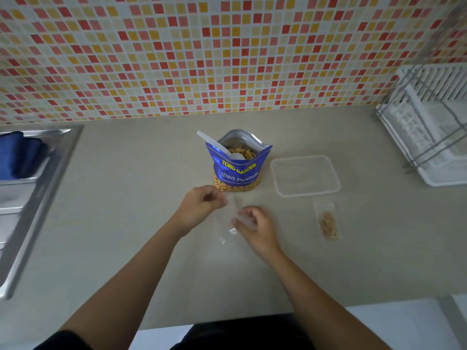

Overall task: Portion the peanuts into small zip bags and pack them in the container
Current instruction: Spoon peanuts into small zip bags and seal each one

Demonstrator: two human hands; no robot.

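Note:
A blue peanut bag (237, 173) stands open at the counter's middle, with a white plastic spoon (219, 146) leaning in its mouth. Just in front of it, my left hand (199, 207) pinches the top edge of an empty clear zip bag (225, 224). My right hand (255, 226) holds the same bag's right side with curled fingers. An empty clear plastic container (305, 175) sits to the right of the peanut bag. A small zip bag filled with peanuts (328, 222) lies flat on the counter in front of the container.
A steel sink (32, 198) with something blue (20, 157) in it lies at the left. A white dish rack (429, 127) stands at the right against the tiled wall. The counter's front edge (227, 322) runs close to my body.

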